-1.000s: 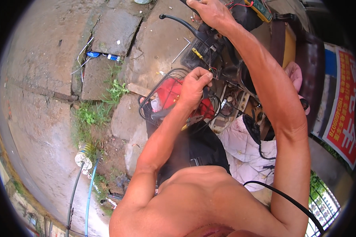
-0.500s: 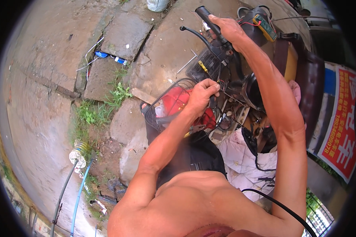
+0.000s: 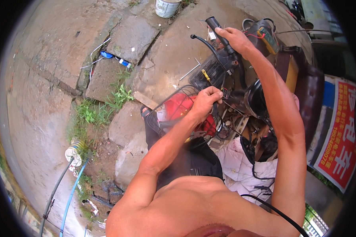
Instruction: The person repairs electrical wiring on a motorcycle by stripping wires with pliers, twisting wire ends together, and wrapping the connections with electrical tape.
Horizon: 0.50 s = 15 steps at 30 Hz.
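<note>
My left hand (image 3: 205,104) is closed in a pinch at thin coloured wires (image 3: 225,92) beside the handlebar stem; the pinched ends are hidden by the fingertips. My right hand (image 3: 238,40) wraps round the black handlebar grip (image 3: 212,23) of an electric bike or scooter, thumb along its top. The black brake lever (image 3: 205,43) sticks out beside that grip. Between the two hands, a yellow-handled screwdriver (image 3: 205,74) rests by a dark plastic part. Just left of my left hand is a black wire basket (image 3: 168,96) with a red thing (image 3: 178,105) in it.
A yellow-green multimeter (image 3: 268,40) with red leads lies beyond my right wrist. White quilted cloth (image 3: 234,158) and loose cables are near my legs. A metal T-shaped rod (image 3: 190,70) lies on the pavement. A white bucket (image 3: 167,8) stands far off; a red sign (image 3: 336,136) hangs at right.
The whole view has shifted, so the bike and ground sit lower and slightly right. Both hands keep their holds, left at the wires and right on the grip.
</note>
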### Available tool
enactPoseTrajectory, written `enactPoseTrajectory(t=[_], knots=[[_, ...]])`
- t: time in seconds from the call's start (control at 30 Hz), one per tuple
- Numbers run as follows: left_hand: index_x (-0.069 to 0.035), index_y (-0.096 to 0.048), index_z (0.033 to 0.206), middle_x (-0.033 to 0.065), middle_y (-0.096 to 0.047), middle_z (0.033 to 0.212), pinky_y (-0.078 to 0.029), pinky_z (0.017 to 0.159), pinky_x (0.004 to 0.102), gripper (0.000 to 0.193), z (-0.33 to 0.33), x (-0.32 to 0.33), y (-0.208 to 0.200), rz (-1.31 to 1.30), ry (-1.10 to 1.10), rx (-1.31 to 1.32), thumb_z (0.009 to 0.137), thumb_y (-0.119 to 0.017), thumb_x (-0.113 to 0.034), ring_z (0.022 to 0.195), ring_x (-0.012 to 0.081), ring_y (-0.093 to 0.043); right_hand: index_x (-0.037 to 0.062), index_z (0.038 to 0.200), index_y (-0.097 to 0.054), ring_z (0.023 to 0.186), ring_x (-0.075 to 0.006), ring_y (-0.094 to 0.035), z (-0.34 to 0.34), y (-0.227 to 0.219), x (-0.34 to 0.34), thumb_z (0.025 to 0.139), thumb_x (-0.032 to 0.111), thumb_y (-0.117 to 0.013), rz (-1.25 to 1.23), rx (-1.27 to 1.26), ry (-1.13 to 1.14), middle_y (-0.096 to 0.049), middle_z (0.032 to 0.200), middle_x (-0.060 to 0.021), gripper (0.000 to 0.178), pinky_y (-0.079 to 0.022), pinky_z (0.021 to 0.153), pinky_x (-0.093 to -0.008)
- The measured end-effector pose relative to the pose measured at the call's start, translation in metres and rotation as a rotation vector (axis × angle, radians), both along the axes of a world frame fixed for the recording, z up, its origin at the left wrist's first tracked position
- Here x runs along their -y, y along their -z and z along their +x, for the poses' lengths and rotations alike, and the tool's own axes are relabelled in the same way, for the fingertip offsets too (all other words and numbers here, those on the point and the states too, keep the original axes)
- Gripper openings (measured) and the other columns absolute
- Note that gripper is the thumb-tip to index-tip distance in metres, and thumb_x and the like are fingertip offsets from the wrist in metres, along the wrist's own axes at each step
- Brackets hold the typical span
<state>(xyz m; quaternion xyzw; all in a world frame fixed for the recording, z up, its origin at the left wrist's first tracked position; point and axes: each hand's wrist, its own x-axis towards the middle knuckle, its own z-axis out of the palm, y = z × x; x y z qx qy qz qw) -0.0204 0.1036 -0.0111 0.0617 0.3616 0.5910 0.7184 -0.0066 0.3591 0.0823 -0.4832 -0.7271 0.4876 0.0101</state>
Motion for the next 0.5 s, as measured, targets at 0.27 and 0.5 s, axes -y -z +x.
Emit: enactPoseTrajectory(t=[0.27,0.5], knots=[[-0.007,-0.066,0.095,0.0003,-0.065,0.077,-0.043,0.058,0.0211,0.013,-0.002,0.001,-0.003,0.015,-0.013,-0.012,0.096,-0.068,-0.020,0.064,0.0060,-0.055,-0.0023,0.101,-0.072,0.069,-0.0144,-0.061,0.004,-0.004,-0.010,0.099,0.044,-0.055,-0.187,-0.042,0.141,-0.072,0.091,-0.0068,0.049,-0.049,0.062,-0.0313],[-0.005,-0.066,0.095,0.0012,-0.066,0.079,-0.043,0.060,0.0227,0.013,-0.001,0.003,-0.002,0.028,-0.014,-0.035,0.096,-0.067,-0.018,0.066,0.0071,-0.055,-0.0024,0.101,-0.072,0.072,-0.0159,-0.063,-0.006,-0.023,-0.003,0.089,0.046,-0.072,0.098,0.160,-0.040,-0.072,0.089,-0.0084,0.050,-0.051,0.067,-0.0351]])
